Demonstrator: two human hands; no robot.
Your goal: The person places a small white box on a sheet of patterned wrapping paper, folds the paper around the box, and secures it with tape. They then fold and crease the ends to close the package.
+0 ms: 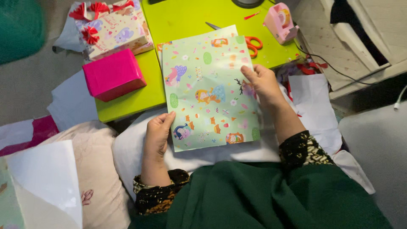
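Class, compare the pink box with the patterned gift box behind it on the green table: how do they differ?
The pink box is plain, one solid glossy colour; the patterned gift box is pale with small printed figures. The pink box carries no trimming, while the patterned gift box has red bows along its edges. The pink box lies nearer the person, the patterned one farther back. Both are wrapped and rest on the green table.

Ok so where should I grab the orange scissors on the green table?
Judging by their pose, take the scissors by the orange handle loops, coming from the right: the loops lie clear of the patterned wrapping paper, which hides most of the blades.
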